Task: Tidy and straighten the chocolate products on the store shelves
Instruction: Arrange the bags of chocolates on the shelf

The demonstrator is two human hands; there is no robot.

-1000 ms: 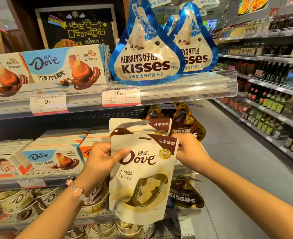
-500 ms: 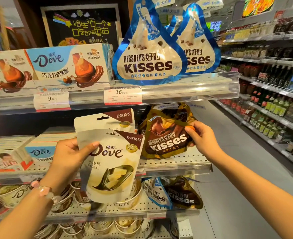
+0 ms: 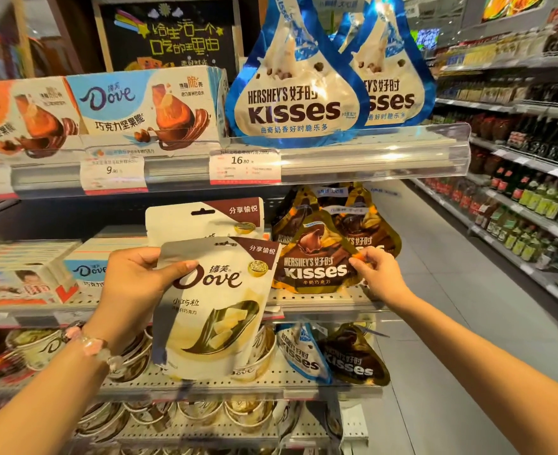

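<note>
My left hand (image 3: 133,287) grips a cream Dove pouch (image 3: 215,313) by its left edge, thumb across the front, holding it in front of the middle shelf (image 3: 320,302). A second Dove pouch (image 3: 205,220) stands just behind it. To the right, my right hand (image 3: 377,274) pinches the right edge of a brown Hershey's Kisses bag (image 3: 313,261) that stands on the middle shelf. More brown Kisses bags (image 3: 366,224) stand behind that one.
Two blue Kisses bags (image 3: 290,93) and Dove boxes (image 3: 146,110) fill the top shelf behind a clear rail (image 3: 369,152). Dove boxes (image 3: 87,274) lie at the left of the middle shelf. Dove cups (image 3: 34,349) and small Kisses bags (image 3: 353,359) sit below. An aisle (image 3: 451,323) runs along the right.
My right hand let go of the Dove pouch and took hold of the brown Kisses bag. My left hand carried the pouch to the left, then back a little toward the Kisses bag.
</note>
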